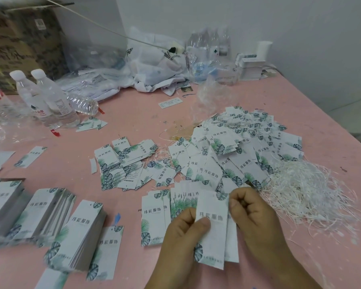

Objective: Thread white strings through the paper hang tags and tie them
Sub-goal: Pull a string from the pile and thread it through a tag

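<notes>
My left hand (188,228) pinches a small sheaf of hang tags (214,230) near me, thumb pressed flat on the front one just under its printed name. My right hand (251,211) is curled at the tags' upper right edge, fingertips bunched as if nipping something fine. I cannot make out a string between them, so whether I hold one is unclear.

To do this step well, I judge I should keep the sheaf squared so the punched holes line up near the top, steady it with the thumb low and out of the way, and feed one stiff string end straight through instead of at a slant. Pulling a single strand clean from the tangle first should spare me snags.

The loose white strings (306,195) lie heaped just right of my hands on the pink tabletop (321,105). Strung tags pile up in a mound (248,147) beyond, and unthreaded stacks (86,234) sit to the near left.

Each tag reads 玮宸服饰 over green and blue leaf prints; the smaller line beneath is too fine to read. A bag (171,59) at the far side shows "HOTEL". The water bottles (48,97) at far left carry red labels I cannot read.
</notes>
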A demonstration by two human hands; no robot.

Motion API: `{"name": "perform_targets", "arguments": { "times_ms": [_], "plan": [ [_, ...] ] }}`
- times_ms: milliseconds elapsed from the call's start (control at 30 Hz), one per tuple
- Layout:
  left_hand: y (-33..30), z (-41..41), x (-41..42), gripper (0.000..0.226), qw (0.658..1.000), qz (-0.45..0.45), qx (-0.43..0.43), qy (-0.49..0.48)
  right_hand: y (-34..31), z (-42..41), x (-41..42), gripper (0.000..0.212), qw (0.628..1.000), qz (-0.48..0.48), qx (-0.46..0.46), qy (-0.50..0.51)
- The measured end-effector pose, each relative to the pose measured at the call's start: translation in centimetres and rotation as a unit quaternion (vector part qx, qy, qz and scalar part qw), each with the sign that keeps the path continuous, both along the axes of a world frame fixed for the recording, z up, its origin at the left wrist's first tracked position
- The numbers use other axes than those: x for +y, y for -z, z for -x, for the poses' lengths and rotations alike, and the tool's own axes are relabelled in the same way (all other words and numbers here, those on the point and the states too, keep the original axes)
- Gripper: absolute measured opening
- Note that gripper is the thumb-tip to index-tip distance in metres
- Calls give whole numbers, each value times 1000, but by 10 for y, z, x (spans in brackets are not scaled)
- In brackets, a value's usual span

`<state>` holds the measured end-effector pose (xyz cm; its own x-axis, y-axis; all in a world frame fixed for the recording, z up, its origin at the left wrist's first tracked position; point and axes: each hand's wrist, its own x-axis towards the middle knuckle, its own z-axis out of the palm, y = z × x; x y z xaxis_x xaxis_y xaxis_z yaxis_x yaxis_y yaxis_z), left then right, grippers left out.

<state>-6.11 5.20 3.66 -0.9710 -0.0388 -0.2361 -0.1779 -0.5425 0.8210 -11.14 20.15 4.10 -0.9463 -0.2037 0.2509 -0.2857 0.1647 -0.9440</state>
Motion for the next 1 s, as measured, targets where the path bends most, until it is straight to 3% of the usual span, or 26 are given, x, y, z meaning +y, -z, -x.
{"name": "perform_targets", "arguments": {
  "times_ms": [133, 333, 567, 867, 1000],
  "plan": [
    [1, 2, 0, 32, 997, 66, 4, -42, 1, -5, -8, 11, 998, 13, -39, -41],
    [5, -3, 3, 9, 978, 155, 54, -127, 1, -2, -2, 14, 996, 0, 8, 89],
    [5, -8, 8, 31, 947, 282, 104, -113, 6, -10, -15, 6, 995, -48, 4, 92],
    [0, -13, 13, 36, 943, 299, 120, -89, 3, -10, -15, 7, 987, -109, 41, 112],
    [-1, -12, 9, 33, 947, 287, 110, -88, -3, -4, -11, 17, 996, 33, -73, 45]
  ]
}}
